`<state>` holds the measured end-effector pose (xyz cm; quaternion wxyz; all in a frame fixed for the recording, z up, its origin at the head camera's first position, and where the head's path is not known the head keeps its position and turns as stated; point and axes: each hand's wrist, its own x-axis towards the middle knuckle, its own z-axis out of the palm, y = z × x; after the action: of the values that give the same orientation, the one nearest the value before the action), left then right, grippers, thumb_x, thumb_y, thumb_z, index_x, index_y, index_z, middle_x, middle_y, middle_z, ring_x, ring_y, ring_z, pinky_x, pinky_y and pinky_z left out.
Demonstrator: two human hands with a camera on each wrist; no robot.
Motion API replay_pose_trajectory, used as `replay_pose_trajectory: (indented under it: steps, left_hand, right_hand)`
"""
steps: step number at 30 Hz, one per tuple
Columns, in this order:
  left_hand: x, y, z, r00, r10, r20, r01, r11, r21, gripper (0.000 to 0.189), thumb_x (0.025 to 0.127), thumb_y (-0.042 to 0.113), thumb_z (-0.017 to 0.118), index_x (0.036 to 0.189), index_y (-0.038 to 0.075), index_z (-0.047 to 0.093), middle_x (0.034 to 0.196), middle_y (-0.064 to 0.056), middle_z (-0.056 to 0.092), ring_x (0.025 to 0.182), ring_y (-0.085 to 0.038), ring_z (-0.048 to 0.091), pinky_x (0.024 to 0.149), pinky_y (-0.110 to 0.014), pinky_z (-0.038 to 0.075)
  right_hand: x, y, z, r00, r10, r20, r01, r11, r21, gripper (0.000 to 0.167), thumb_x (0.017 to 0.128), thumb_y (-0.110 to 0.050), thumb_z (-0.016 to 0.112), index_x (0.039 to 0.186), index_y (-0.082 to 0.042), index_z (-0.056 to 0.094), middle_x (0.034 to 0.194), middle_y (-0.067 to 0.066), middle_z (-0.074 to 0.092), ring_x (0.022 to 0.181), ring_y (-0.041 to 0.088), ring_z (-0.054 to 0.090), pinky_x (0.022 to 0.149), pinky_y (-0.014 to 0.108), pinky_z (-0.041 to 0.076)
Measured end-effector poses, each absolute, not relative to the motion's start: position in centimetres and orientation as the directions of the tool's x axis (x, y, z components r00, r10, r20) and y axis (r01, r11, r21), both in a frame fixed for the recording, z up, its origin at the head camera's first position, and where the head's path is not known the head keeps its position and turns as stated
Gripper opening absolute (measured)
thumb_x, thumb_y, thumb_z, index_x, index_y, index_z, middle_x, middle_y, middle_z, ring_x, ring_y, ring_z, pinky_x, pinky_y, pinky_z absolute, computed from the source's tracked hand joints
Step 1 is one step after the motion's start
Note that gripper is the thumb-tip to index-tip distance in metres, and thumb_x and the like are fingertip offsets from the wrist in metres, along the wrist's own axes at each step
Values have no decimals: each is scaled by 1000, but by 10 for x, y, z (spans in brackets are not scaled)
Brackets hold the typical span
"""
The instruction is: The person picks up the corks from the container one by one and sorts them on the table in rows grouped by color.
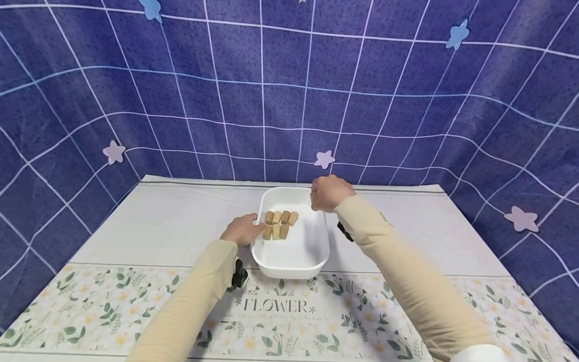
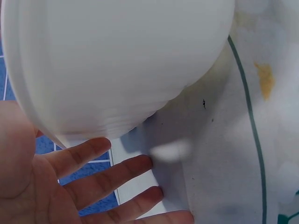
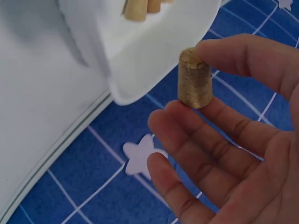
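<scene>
A white tub [image 1: 296, 256] with rounded corners stands on the table. Inside, on its left half, several tan and brown corks [image 1: 277, 218] are lined up in two rows, with three in the nearer row. My left hand [image 1: 242, 230] is at the left rim, thumb over the edge and index finger against the outer wall [image 2: 107, 60]; the other fingers are spread. Above the tub's far right corner, my right hand [image 1: 332, 193] pinches one cork [image 3: 195, 79] upright between thumb and fingers. Part of the left thumb is hidden behind the rim in the left wrist view.
A white cloth [image 1: 190, 216] with a floral band and the word FLOWER [image 1: 276, 305] covers the table. Close behind its far edge hangs a blue gridded curtain [image 1: 285, 105] with star shapes. A black strap device [image 1: 239, 274] is on the left wrist.
</scene>
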<state>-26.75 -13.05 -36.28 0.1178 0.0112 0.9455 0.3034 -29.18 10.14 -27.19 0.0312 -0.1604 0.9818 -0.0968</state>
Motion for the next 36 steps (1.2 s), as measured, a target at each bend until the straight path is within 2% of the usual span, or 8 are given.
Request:
replay_pose_trajectory:
  steps: [6,11,17,25,31,36]
  left_hand:
    - [-268,-131,-365,-972,99,-212,-44,813,580,55,104,29,46,148,-3,46,133,-27,61,106,-36,66,92,-46,53]
    - [-271,-132,-367,-971,98,-217,-49,808,587,56,103,29,47,149,-3,46,134,-26,60,106,-35,66,91,-44,54]
    - [-273,-134,-366,-969,95,-228,-60,804,591,56,103,29,46,149,-3,45,138,-27,58,113,-38,63,97,-47,51]
    - [-274,-134,-367,-969,101,-225,-56,798,600,54,103,28,46,148,-3,47,134,-26,61,108,-36,66,93,-45,53]
    - [-274,-134,-368,-971,103,-218,-49,803,595,54,103,28,46,147,-2,48,133,-26,61,107,-35,66,93,-45,53]
    - [-275,-134,-369,-972,105,-212,-45,798,602,55,102,28,46,148,-3,48,131,-25,63,105,-35,67,92,-44,54]
  right_hand:
    - [-295,124,-275,-957,-289,-2,-282,934,-219,22,83,-10,61,103,-10,71,94,8,67,86,28,61,75,46,53]
    - [-297,141,-282,-958,-288,-7,-279,934,-224,19,79,-9,65,97,-10,70,91,7,67,83,27,60,74,44,52]
    - [-299,155,-293,-958,-286,-3,-277,932,-234,16,79,-9,66,95,-10,69,92,7,67,79,23,59,71,39,50]
    - [-301,167,-313,-965,-261,-12,-250,935,-251,14,82,-8,64,96,-10,68,104,11,68,89,26,59,75,42,51]
    - [-302,172,-326,-969,-240,-53,-218,939,-268,23,84,-10,67,107,-8,69,116,15,69,98,29,63,82,46,53]
    - [-305,175,-337,-968,-243,-60,-219,938,-268,23,86,-12,70,108,-7,69,118,17,69,100,31,65,82,47,54]
